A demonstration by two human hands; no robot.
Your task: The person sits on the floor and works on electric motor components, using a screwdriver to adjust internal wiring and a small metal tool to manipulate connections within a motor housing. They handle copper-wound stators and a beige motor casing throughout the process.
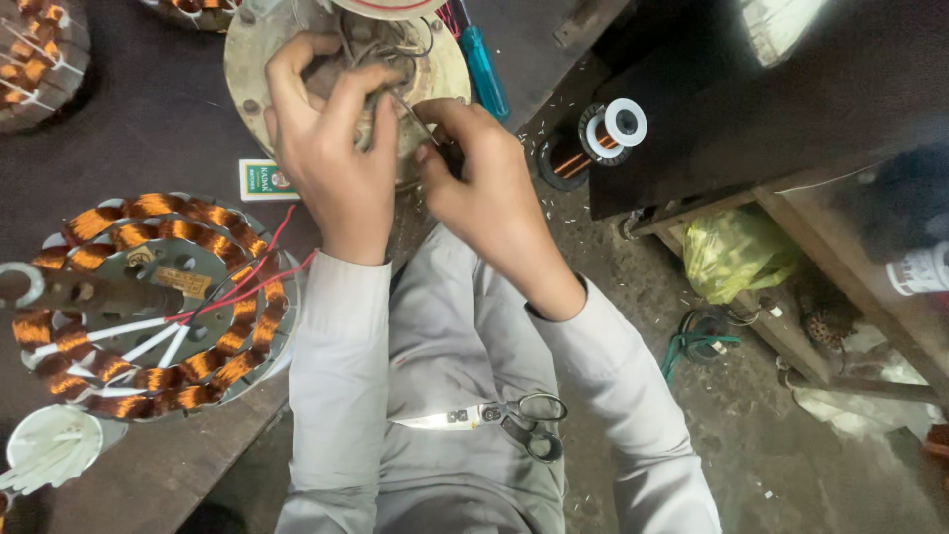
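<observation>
My left hand [331,138] grips a bundle of thin wires on a round beige metal motor housing [255,49] at the table's edge. My right hand [479,168] pinches the same wires [400,99] from the right, fingers closed on them. To the left on the dark table lies a stator [148,307] with copper coils, white sleeves and red leads. A pair of scissors [499,417] rests on my lap, on grey clothing.
A spool of copper wire [593,138] sits on the floor to the right. A blue-handled screwdriver [484,69] lies behind the housing. A small green-and-white box [265,180], a white dish [51,445], a second stator [35,54] and a yellow-green bag [736,252] are around.
</observation>
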